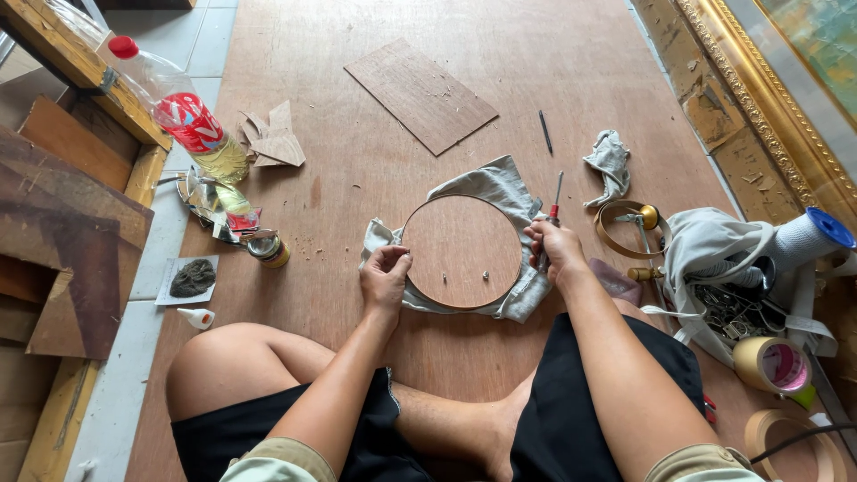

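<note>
A round wooden disc (461, 250) lies on a grey cloth (496, 184) on the plywood floor, with two small screws (485, 275) standing near its front edge. My left hand (385, 278) pinches the disc's left rim. My right hand (557, 247) rests at the disc's right rim and is closed around a red-handled screwdriver (554, 207), whose shaft points away from me.
A rectangular plywood offcut (420, 94) and a pencil (544, 131) lie farther away. A plastic bottle (183, 114), a small jar (269, 250) and wood scraps (273, 138) are at left. At right sit a rag (609, 162), a brass ring (625, 228), tape rolls (773, 364) and a grey bag (714, 245).
</note>
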